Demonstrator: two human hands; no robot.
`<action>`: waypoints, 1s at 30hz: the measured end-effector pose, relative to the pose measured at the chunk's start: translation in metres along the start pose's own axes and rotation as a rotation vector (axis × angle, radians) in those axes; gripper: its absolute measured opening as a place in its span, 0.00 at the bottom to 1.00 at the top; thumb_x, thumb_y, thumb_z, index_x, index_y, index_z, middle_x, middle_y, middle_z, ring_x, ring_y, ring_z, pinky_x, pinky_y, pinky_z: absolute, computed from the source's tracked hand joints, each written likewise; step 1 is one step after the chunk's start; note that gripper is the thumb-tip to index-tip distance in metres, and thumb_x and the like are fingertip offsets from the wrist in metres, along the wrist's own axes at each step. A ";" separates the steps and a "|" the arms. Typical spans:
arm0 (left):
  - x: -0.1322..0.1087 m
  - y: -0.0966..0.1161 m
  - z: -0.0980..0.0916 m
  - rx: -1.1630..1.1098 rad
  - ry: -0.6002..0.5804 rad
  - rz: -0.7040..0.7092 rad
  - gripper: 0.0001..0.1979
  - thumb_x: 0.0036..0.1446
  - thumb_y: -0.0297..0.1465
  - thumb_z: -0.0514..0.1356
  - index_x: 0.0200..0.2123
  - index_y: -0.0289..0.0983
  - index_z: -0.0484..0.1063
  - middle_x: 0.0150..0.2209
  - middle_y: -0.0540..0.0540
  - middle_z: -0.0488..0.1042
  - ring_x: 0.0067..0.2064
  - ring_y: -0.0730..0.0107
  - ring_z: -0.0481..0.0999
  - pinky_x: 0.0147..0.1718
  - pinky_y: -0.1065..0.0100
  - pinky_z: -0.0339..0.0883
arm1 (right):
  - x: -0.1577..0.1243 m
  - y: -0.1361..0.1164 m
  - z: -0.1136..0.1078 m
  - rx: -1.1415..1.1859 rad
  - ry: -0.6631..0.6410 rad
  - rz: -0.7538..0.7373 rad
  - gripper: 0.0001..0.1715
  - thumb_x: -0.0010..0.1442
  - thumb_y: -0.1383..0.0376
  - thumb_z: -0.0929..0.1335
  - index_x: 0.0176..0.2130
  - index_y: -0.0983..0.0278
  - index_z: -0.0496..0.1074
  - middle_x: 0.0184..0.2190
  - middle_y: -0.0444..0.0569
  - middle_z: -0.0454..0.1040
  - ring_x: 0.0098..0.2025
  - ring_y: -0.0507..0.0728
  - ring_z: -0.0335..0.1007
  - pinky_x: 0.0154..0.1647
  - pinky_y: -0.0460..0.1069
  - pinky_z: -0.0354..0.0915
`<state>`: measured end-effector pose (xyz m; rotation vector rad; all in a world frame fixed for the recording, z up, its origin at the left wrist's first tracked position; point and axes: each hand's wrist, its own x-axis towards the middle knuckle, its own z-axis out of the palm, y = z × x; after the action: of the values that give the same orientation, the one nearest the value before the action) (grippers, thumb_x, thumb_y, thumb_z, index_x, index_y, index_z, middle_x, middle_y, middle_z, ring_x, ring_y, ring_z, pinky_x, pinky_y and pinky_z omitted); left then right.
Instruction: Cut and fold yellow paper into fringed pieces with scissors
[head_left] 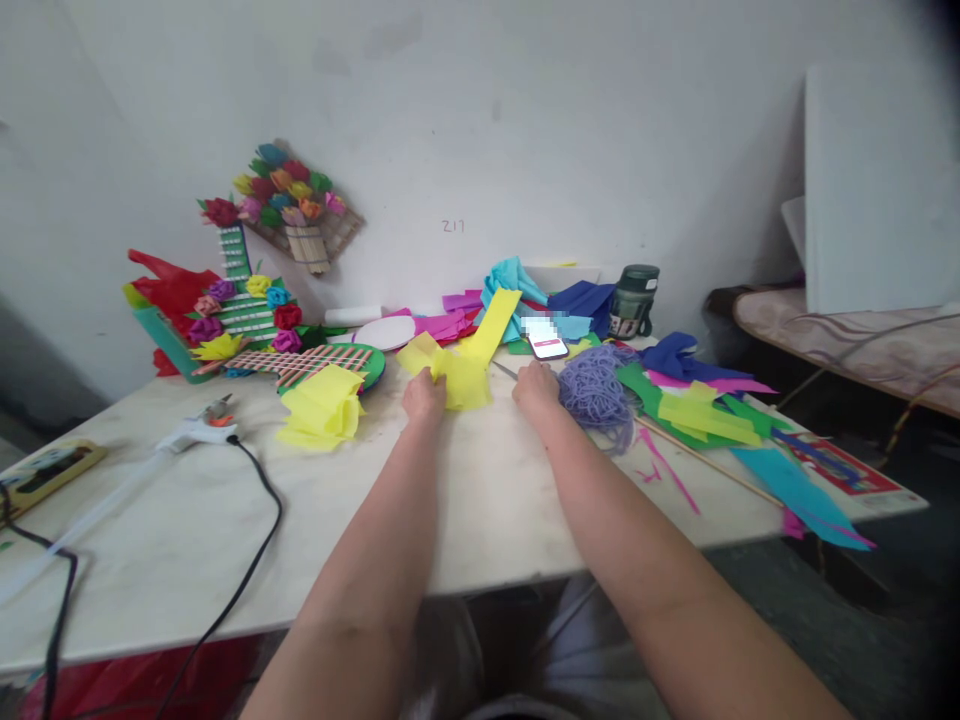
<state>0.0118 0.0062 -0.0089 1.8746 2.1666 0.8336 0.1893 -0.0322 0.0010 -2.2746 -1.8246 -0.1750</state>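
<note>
My left hand (424, 396) is closed on the edge of a yellow sheet of crepe paper (466, 383), which lies crumpled on the table with a strip reaching up behind it. My right hand (535, 390) is closed around a pair of scissors; only the grey blades (504, 370) show, pointing left toward the yellow paper and apart from it. The handles are hidden in the fingers. A second bunch of yellow crepe paper (322, 408) lies left of my left hand. Just right of my right hand sits a tangled heap of purple yarn (598, 388).
A phone (546, 338) and a dark green bottle (634, 300) stand beyond my hands. At left lie a glue gun (199, 428) with its black cord and a power strip (52, 475). Flower-covered crafts (255, 310) lean by the wall. Coloured paper and a thin stick (709, 460) lie right.
</note>
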 end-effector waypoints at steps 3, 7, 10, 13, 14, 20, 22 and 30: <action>0.000 0.000 0.000 -0.014 -0.001 0.004 0.17 0.53 0.40 0.50 0.44 0.40 0.66 0.43 0.39 0.71 0.46 0.56 0.69 0.39 0.63 0.62 | -0.002 -0.002 -0.005 0.001 -0.015 0.051 0.21 0.52 0.68 0.60 0.45 0.71 0.71 0.47 0.63 0.64 0.49 0.63 0.58 0.44 0.52 0.60; 0.000 0.000 -0.001 -0.027 0.013 -0.009 0.17 0.53 0.40 0.50 0.45 0.40 0.66 0.43 0.40 0.72 0.46 0.56 0.69 0.39 0.63 0.62 | -0.005 -0.005 -0.014 -0.012 -0.038 0.080 0.23 0.51 0.64 0.62 0.46 0.69 0.70 0.49 0.63 0.64 0.50 0.65 0.59 0.44 0.53 0.59; 0.000 0.001 -0.003 -0.042 0.024 -0.006 0.16 0.53 0.40 0.50 0.43 0.41 0.66 0.41 0.41 0.72 0.45 0.57 0.69 0.38 0.63 0.62 | -0.006 -0.006 -0.018 -0.025 -0.110 0.045 0.24 0.49 0.64 0.63 0.46 0.70 0.70 0.45 0.64 0.67 0.49 0.65 0.62 0.45 0.54 0.59; -0.001 0.002 -0.004 -0.046 0.025 -0.010 0.14 0.54 0.40 0.50 0.40 0.41 0.67 0.40 0.42 0.73 0.44 0.59 0.70 0.36 0.65 0.62 | -0.006 -0.004 -0.019 -0.029 -0.135 0.004 0.24 0.48 0.64 0.64 0.45 0.71 0.70 0.42 0.63 0.70 0.47 0.66 0.64 0.44 0.54 0.59; -0.001 0.003 -0.004 -0.047 0.027 -0.013 0.14 0.53 0.40 0.50 0.39 0.41 0.67 0.39 0.42 0.73 0.44 0.59 0.70 0.36 0.65 0.62 | -0.005 -0.004 -0.019 -0.024 -0.139 -0.003 0.23 0.48 0.65 0.64 0.45 0.71 0.70 0.42 0.63 0.71 0.47 0.65 0.65 0.44 0.54 0.60; -0.001 0.005 -0.003 -0.077 0.063 -0.001 0.13 0.53 0.40 0.50 0.37 0.40 0.67 0.37 0.42 0.73 0.43 0.60 0.71 0.35 0.66 0.62 | -0.001 0.001 -0.016 -0.013 -0.123 0.029 0.21 0.50 0.67 0.64 0.44 0.70 0.70 0.42 0.63 0.71 0.48 0.65 0.65 0.43 0.53 0.61; -0.001 0.005 -0.003 -0.093 0.066 0.002 0.13 0.53 0.40 0.50 0.37 0.40 0.67 0.37 0.42 0.73 0.43 0.61 0.71 0.35 0.66 0.62 | -0.001 0.002 -0.016 -0.022 -0.115 0.027 0.21 0.50 0.68 0.63 0.45 0.70 0.70 0.42 0.63 0.70 0.47 0.65 0.65 0.42 0.53 0.61; 0.003 0.001 0.001 -0.205 0.091 -0.007 0.14 0.52 0.39 0.52 0.39 0.40 0.68 0.38 0.42 0.74 0.43 0.62 0.71 0.37 0.66 0.62 | -0.002 0.002 -0.019 -0.028 -0.093 0.006 0.20 0.52 0.71 0.61 0.45 0.69 0.70 0.43 0.61 0.71 0.46 0.62 0.66 0.42 0.51 0.62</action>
<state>0.0124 0.0096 -0.0087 1.7608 2.0460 1.1134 0.1912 -0.0392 0.0186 -2.3446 -1.8709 -0.0959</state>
